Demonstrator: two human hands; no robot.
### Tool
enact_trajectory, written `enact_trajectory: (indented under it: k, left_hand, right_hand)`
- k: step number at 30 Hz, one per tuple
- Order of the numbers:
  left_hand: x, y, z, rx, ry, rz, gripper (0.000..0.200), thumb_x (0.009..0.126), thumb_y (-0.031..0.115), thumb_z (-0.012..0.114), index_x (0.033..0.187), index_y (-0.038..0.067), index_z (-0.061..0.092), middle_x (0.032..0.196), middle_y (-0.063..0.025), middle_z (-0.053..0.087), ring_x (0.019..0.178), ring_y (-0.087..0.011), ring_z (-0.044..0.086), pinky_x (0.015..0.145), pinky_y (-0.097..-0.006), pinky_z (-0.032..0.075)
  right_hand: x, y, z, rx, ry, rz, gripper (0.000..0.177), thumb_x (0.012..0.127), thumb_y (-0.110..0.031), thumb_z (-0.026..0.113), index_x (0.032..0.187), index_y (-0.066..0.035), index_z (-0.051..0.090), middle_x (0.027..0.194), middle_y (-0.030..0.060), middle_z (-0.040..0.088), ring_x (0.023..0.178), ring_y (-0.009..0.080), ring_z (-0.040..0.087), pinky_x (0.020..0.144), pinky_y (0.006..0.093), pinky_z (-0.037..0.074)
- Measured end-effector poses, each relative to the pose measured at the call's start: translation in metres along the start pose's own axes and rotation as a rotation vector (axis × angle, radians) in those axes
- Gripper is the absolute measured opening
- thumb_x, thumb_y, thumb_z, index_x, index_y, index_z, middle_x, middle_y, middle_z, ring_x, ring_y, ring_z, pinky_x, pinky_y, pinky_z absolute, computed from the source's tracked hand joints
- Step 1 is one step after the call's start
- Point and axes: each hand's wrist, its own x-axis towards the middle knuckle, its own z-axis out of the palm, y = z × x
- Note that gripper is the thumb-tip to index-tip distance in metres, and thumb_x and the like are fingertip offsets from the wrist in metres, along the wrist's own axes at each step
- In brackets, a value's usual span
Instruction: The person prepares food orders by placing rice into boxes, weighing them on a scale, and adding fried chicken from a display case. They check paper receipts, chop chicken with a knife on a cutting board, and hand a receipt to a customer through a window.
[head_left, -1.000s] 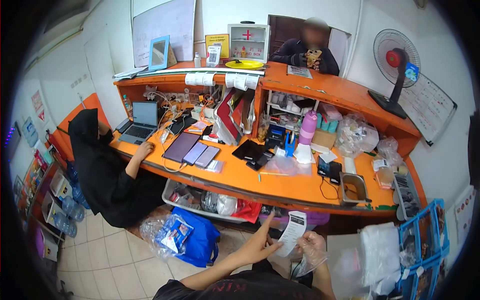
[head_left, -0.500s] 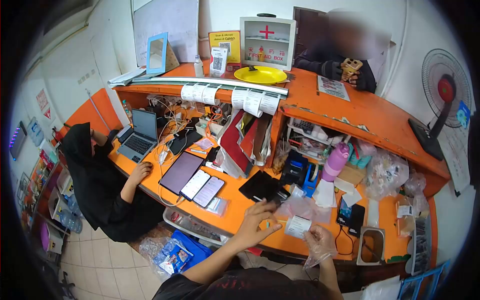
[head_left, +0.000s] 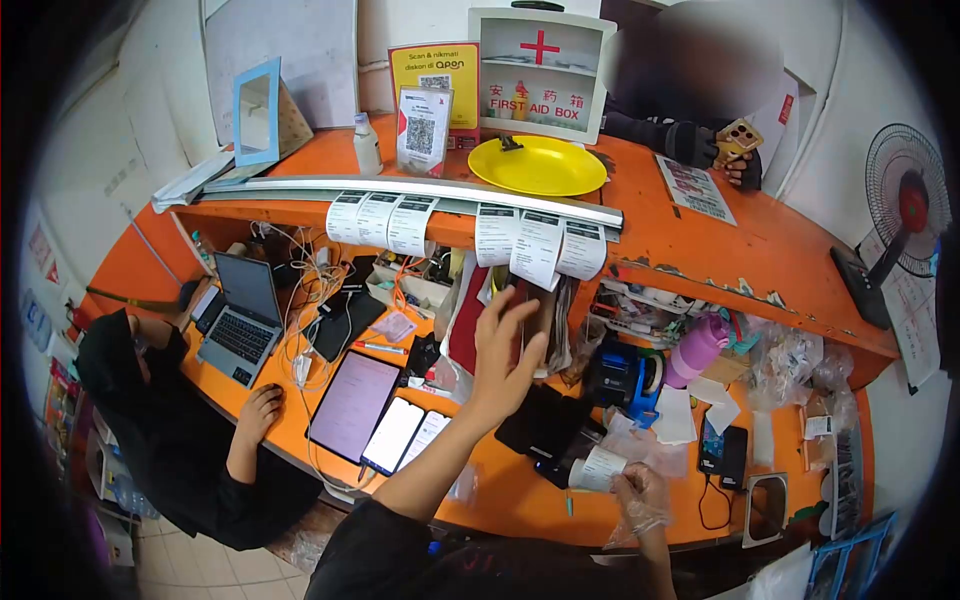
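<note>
My left hand (head_left: pixel 500 355) is raised with its fingers apart and nothing in it. Its fingertips are just below the printed receipts (head_left: pixel 537 245) that hang from the rail (head_left: pixel 410 193) on the counter's shelf edge. My right hand (head_left: pixel 640 495), in a clear plastic glove, pinches a white printed receipt (head_left: pixel 603 468) low over the orange desk. Close by the receipt are a black flat device (head_left: pixel 545 422) and a clear plastic bag (head_left: pixel 650 445). Document folders (head_left: pixel 468 325) stand upright behind my left hand.
A tablet (head_left: pixel 355 405) and phones (head_left: pixel 393 435) lie left of my left arm. A person in black (head_left: pixel 170 430) sits by a laptop (head_left: pixel 240 325). Across the counter, another person's gloved hand holds a phone (head_left: pixel 738 140). A pink bottle (head_left: pixel 697 350) and tape dispenser (head_left: pixel 645 390) stand at right.
My left hand has moved up and away from near the receipt toward the hanging receipts. My right hand keeps its receipt. The view has shifted closer to the counter.
</note>
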Motion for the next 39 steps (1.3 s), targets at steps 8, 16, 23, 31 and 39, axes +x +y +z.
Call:
enact_trajectory:
  k: [8,16,23,31,39]
  left_hand:
    - [0.039,-0.026,-0.026,-0.031,0.262,-0.003,0.023,0.088,0.019,0.058,0.104,0.003,0.061,0.13,-0.0217,0.043,0.124,-0.0343,0.038,0.101,-0.0409,0.031]
    - [0.05,-0.053,-0.046,0.04,0.617,0.021,0.017,0.084,0.011,0.063,0.095,0.004,0.053,0.115,-0.0164,0.044,0.112,-0.0297,0.041,0.096,-0.0392,0.031]
    - [0.058,-0.081,-0.068,0.091,0.717,-0.062,0.037,0.082,0.009,0.065,0.113,0.004,0.046,0.124,-0.0147,0.041,0.116,-0.0253,0.04,0.096,-0.0373,0.032]
    - [0.077,-0.102,-0.099,0.091,0.809,-0.079,0.037,0.081,0.006,0.065,0.111,-0.001,0.044,0.118,-0.0167,0.042,0.114,-0.0283,0.04,0.101,-0.039,0.029]
    - [0.091,-0.116,-0.132,0.121,0.888,-0.118,0.037,0.085,0.013,0.064,0.112,-0.001,0.044,0.112,-0.0132,0.042,0.104,-0.0214,0.042,0.092,-0.0337,0.035]
  right_hand:
    - [0.018,-0.006,0.024,0.023,0.011,0.125,0.008,0.084,-0.001,0.061,0.091,0.003,0.062,0.077,0.0035,0.063,0.068,0.0077,0.057,0.063,0.0234,0.048]
    - [0.03,-0.01,0.034,-0.007,-0.007,0.086,0.008,0.083,-0.003,0.061,0.087,0.004,0.063,0.076,0.0051,0.064,0.066,0.0078,0.058,0.061,0.024,0.048]
    - [0.034,0.003,0.038,-0.037,0.024,0.081,0.008,0.081,-0.002,0.062,0.084,0.005,0.062,0.07,0.0073,0.064,0.062,0.0103,0.059,0.058,0.025,0.049]
    - [0.036,0.03,0.035,-0.134,-0.019,0.021,0.007,0.079,0.005,0.06,0.086,0.006,0.059,0.072,0.0103,0.063,0.06,0.0126,0.06,0.051,0.0237,0.047]
    - [0.044,0.052,0.032,-0.044,-0.04,-0.021,0.006,0.079,0.007,0.058,0.085,0.005,0.058,0.072,0.009,0.062,0.06,0.0133,0.06,0.055,0.0242,0.049]
